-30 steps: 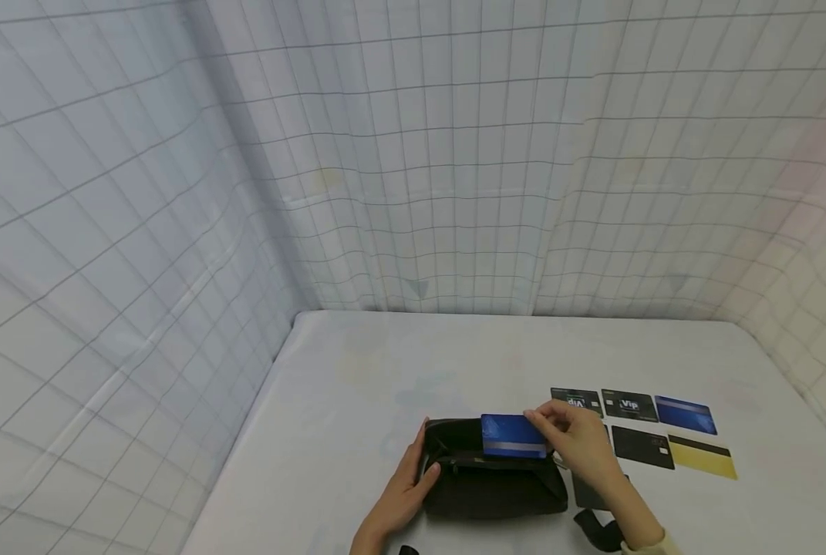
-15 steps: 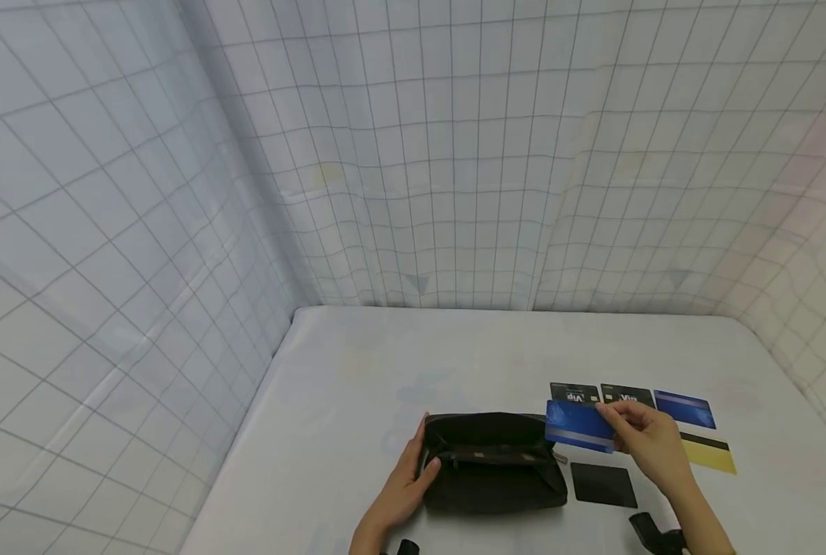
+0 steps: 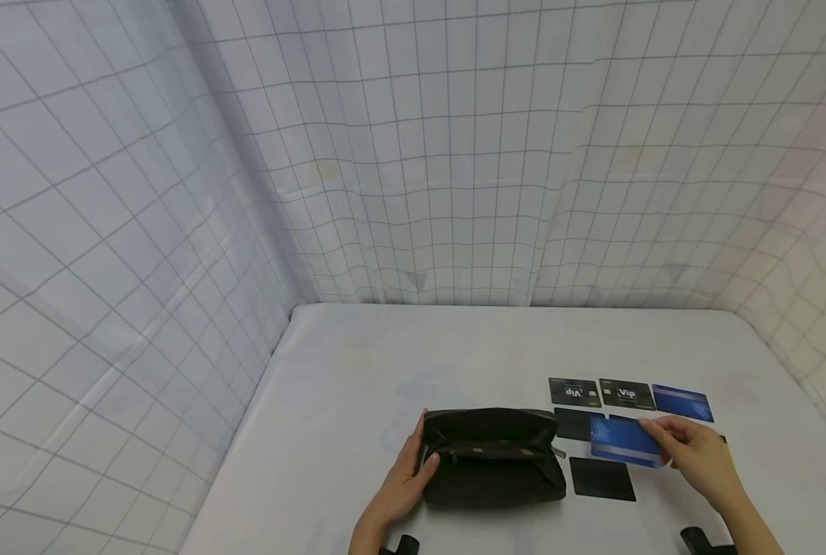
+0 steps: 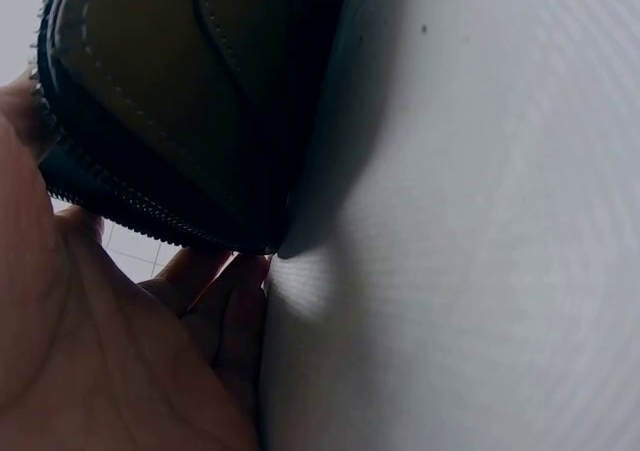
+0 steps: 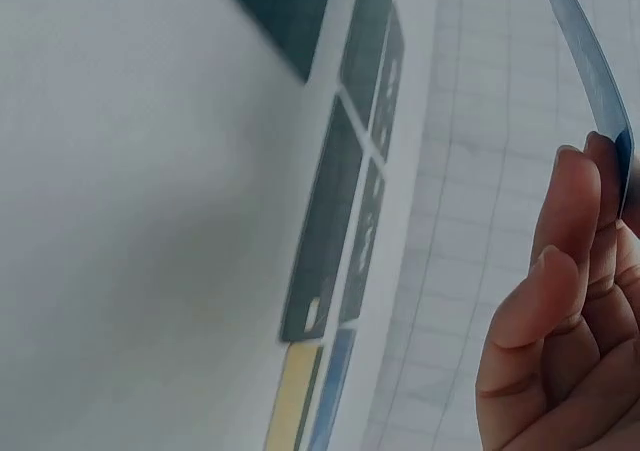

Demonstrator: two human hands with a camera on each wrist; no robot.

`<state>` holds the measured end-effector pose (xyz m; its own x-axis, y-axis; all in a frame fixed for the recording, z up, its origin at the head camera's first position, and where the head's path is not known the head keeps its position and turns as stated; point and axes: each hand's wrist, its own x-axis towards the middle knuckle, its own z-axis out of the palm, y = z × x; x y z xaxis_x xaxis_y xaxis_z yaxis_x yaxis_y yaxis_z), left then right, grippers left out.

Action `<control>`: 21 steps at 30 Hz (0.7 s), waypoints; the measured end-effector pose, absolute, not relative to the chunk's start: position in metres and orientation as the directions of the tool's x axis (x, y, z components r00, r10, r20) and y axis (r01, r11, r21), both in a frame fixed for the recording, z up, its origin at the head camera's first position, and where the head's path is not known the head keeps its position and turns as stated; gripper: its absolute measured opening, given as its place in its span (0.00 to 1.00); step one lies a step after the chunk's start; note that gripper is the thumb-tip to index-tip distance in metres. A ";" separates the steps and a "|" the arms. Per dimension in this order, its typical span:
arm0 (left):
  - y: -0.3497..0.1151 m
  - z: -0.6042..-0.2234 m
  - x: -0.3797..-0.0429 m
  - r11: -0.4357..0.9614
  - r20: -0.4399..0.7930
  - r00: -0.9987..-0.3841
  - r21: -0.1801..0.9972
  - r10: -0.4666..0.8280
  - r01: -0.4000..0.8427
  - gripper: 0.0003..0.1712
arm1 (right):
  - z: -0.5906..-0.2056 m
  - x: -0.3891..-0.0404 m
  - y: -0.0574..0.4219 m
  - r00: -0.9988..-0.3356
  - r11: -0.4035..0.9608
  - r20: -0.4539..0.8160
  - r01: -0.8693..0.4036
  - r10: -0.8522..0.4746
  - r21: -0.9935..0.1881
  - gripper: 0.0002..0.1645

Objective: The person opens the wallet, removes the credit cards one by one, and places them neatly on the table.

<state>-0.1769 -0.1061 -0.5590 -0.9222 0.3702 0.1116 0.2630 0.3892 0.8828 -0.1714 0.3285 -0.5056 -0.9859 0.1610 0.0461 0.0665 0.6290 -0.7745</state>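
A black zip wallet [image 3: 492, 487] lies on the white table, its mouth gaping upward. My left hand [image 3: 404, 479] grips its left end, thumb on the front side and fingers behind. In the left wrist view the hand [image 4: 120, 341] lies along the toothed zip edge of the wallet [image 4: 150, 91]. To the right of the wallet, my right hand [image 3: 697, 456] pinches a blue card [image 3: 624, 441] by its right edge. This card hovers over the laid-out cards and hides part of them. Edge-on in the right wrist view, the card [image 5: 590, 61] sits between thumb and fingers.
Two black Vip cards [image 3: 626, 394] and another blue card [image 3: 682, 402] form the back row. A black card [image 3: 578, 424] and a mostly covered yellow card [image 5: 293, 396] belong to the middle row. One more black card [image 3: 602, 479] lies nearest, right of the wallet.
My right hand has carried the blue card rightward from the wallet's mouth to above the middle row of cards. My left hand keeps its place on the wallet.
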 end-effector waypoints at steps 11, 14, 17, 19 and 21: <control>-0.106 -0.561 -0.177 0.398 0.115 -0.922 0.877 0.369 0.269 0.38 | -0.520 -0.166 0.355 -0.989 0.653 -0.002 0.101 0.150 -0.751 0.24; -0.106 -0.561 -0.178 0.389 0.120 -0.919 0.879 0.376 0.274 0.38 | -0.522 -0.165 0.361 -0.989 0.661 -0.018 0.109 0.144 -0.742 0.24; -0.106 -0.560 -0.178 0.386 0.118 -0.917 0.881 0.380 0.273 0.38 | -0.523 -0.164 0.367 -0.990 0.671 -0.051 0.129 0.135 -0.731 0.25; -0.106 -0.560 -0.178 0.386 0.115 -0.919 0.882 0.378 0.269 0.38 | -0.524 -0.163 0.371 -0.988 0.675 -0.081 0.149 0.132 -0.723 0.26; -0.106 -0.560 -0.177 0.387 0.118 -0.919 0.881 0.377 0.272 0.38 | -0.524 -0.162 0.374 -0.985 0.671 -0.108 0.169 0.132 -0.722 0.27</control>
<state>-0.1775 -0.1061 -0.5598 -0.9188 0.3768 0.1178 0.2718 0.3874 0.8809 -0.1621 0.3742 -0.5241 -0.9854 0.1319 -0.1078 0.1688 0.6710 -0.7220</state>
